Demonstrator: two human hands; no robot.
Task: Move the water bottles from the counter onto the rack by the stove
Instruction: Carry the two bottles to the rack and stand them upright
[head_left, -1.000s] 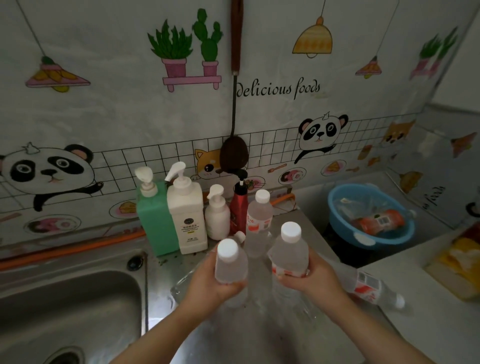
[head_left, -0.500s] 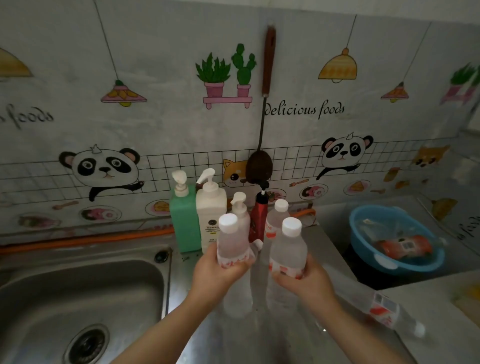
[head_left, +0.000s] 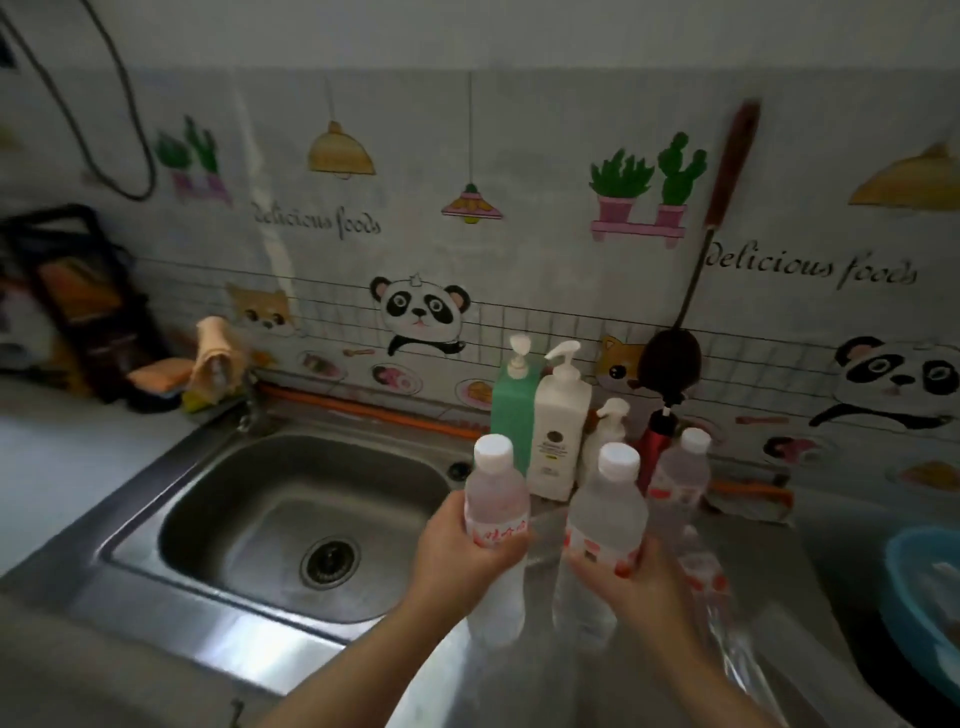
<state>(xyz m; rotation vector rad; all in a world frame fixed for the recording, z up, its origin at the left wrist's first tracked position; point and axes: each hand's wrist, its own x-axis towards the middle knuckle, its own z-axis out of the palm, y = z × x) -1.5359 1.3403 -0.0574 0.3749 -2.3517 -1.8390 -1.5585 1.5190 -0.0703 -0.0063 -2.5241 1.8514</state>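
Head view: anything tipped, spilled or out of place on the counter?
One water bottle lies on its side on the steel counter, just right of the right hand. The rest are upright: one gripped in that hand, one in the left hand, a third bottle by the pump bottles. No spill visible.

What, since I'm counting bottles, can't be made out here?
Head view:
- Dark stand: motion-blurred, cut by the left edge; contents unreadable.
- Blue basin: cut by the right edge.
- Lying bottle: blurred, partly behind the right hand.
- Labels on left-hand bottle and right-hand bottle: print blurred, partly under the left hand and right hand.
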